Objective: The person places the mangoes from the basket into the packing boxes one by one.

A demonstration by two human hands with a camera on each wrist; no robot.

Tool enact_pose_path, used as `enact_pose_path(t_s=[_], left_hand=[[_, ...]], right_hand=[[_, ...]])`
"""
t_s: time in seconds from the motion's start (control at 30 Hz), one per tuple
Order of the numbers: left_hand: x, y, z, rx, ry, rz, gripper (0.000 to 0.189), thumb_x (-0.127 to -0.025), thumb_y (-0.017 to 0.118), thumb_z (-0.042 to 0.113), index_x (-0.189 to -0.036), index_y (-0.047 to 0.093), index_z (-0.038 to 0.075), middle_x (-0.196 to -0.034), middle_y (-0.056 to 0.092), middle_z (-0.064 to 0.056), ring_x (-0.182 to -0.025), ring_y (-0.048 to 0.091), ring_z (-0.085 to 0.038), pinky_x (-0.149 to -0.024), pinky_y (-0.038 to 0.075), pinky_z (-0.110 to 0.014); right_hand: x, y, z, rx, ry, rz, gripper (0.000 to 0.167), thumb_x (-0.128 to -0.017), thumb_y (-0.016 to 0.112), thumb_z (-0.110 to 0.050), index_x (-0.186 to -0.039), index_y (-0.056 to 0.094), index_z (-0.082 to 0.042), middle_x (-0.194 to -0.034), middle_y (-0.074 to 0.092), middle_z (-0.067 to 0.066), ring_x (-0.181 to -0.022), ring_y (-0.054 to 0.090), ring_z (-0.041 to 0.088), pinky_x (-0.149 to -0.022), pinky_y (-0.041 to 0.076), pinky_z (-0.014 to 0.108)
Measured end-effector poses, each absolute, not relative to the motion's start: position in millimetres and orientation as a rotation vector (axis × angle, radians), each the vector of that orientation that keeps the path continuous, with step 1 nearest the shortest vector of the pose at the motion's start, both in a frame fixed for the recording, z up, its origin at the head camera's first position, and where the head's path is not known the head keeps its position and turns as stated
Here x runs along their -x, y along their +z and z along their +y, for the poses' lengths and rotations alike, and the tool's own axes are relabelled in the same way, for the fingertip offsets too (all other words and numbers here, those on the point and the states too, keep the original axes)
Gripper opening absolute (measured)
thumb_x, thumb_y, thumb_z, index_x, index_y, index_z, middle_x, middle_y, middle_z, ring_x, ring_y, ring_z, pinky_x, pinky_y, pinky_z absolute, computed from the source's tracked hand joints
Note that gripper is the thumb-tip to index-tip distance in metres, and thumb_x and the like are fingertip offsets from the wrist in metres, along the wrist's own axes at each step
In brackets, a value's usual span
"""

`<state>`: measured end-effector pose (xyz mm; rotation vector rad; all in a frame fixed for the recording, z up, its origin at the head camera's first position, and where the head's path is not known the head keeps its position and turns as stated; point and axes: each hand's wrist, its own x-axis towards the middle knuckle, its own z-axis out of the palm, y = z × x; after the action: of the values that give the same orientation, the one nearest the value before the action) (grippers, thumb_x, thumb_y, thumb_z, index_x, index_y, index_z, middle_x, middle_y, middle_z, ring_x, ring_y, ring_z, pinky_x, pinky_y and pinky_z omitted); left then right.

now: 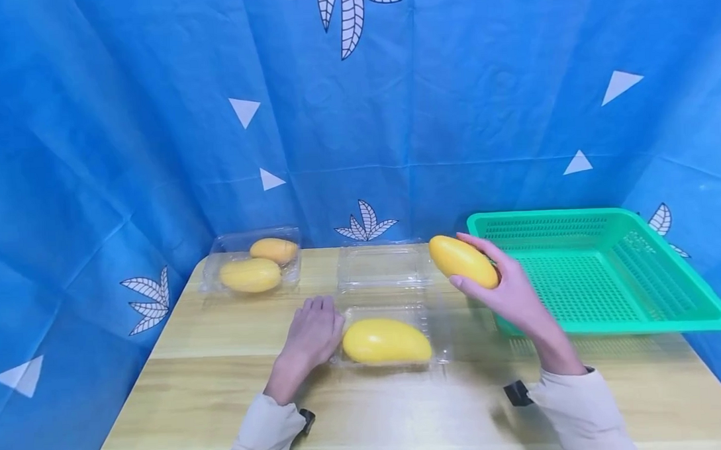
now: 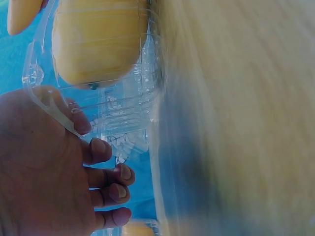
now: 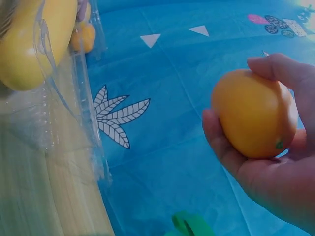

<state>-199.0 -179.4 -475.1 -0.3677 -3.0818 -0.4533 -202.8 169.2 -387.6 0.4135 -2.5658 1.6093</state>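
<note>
My right hand [image 1: 505, 283] grips a yellow mango [image 1: 464, 261] in the air, left of the green basket's near-left part. In the right wrist view the thumb and fingers wrap round this mango [image 3: 253, 113]. My left hand [image 1: 313, 332] pinches the left rim of an opened clear plastic clamshell box [image 1: 439, 345]. The left wrist view shows the box's edge between thumb and index finger [image 2: 101, 150], the other fingers bent loosely. Inside the box's near half lies a larger yellow mango [image 1: 386, 341]; the lid [image 1: 386, 267] is folded back towards the curtain.
A second clear box [image 1: 210, 273] holding two mangoes [image 1: 250, 275] stands at the table's back left. The green slotted basket [image 1: 591, 329], with no fruit visible in it, sits at the right. A blue patterned curtain [image 1: 476, 115] hangs behind the wooden table [image 1: 193, 390].
</note>
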Motion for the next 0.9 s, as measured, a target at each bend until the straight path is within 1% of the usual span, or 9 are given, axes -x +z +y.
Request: enact_pose_path(t_s=[0.2,0.37,0.43,0.53,0.7,0.77,0.9], left_hand=[[198,-472,-179,0.360,-0.462,-3.076,0.020,-0.105,0.042,0.020,-0.091,0.049,0.006,-0.091,0.052,-0.011,-0.088,0.048,-0.030,-0.079,0.044,-0.045],[198,-471,-178,0.362,-0.468,-3.082,0.020,-0.105,0.042,0.019,-0.091,0.049,0.007,-0.090,0.050,-0.010,-0.087,0.047,-0.029,-0.078,0.044,-0.044],[198,-471,-177,0.369,-0.464,-3.078,0.020,-0.105,0.042,0.019,-0.091,0.049,0.007,-0.089,0.050,-0.010,-0.086,0.047,-0.029,-0.077,0.044,-0.044],[197,-471,-177,0.371,-0.466,-3.078,0.020,-0.105,0.041,0.019,-0.090,0.048,0.006,-0.089,0.050,-0.010,-0.085,0.047,-0.028,-0.076,0.044,-0.044],[197,-472,-178,0.360,-0.456,-3.083,0.020,-0.105,0.041,0.020,-0.091,0.048,0.006,-0.089,0.050,-0.011,-0.085,0.047,-0.029,-0.077,0.044,-0.044],[197,-473,-178,0.358,-0.456,-3.079,0.020,-0.104,0.042,0.020,-0.091,0.048,0.006,-0.089,0.050,-0.011,-0.085,0.047,-0.029,-0.077,0.044,-0.044],[197,-473,-178,0.369,-0.460,-3.069,0.020,-0.104,0.041,0.019,-0.089,0.047,0.007,-0.087,0.048,-0.010,-0.083,0.045,-0.028,-0.075,0.043,-0.043]], right_hand=[[205,-390,161,-0.471,1.595,-2.525,0.061,-0.091,0.080,-0.025,-0.147,0.056,-0.026,-0.129,0.059,0.006,-0.099,0.055,0.028,-0.068,0.055,0.035],[206,-397,155,-0.524,1.553,-2.513,0.062,-0.088,0.082,-0.023,-0.145,0.058,-0.022,-0.130,0.058,0.001,-0.104,0.053,0.023,-0.075,0.054,0.037],[206,-399,152,-0.537,1.578,-2.505,0.061,-0.088,0.083,-0.021,-0.144,0.058,-0.020,-0.128,0.059,0.002,-0.104,0.056,0.023,-0.076,0.056,0.036],[206,-402,147,-0.528,1.571,-2.526,0.061,-0.087,0.084,-0.022,-0.143,0.059,-0.016,-0.126,0.062,0.005,-0.101,0.060,0.024,-0.075,0.057,0.034],[205,-408,138,-0.520,1.477,-2.619,0.063,-0.085,0.085,-0.027,-0.142,0.060,-0.014,-0.123,0.066,0.010,-0.092,0.064,0.024,-0.068,0.058,0.032],[206,-411,134,-0.533,1.437,-2.641,0.063,-0.085,0.086,-0.028,-0.141,0.061,-0.014,-0.123,0.066,0.011,-0.090,0.064,0.023,-0.067,0.058,0.031],[207,-418,128,-0.565,1.359,-2.646,0.061,-0.084,0.086,-0.027,-0.138,0.063,-0.011,-0.125,0.066,0.010,-0.091,0.065,0.022,-0.068,0.057,0.030]])
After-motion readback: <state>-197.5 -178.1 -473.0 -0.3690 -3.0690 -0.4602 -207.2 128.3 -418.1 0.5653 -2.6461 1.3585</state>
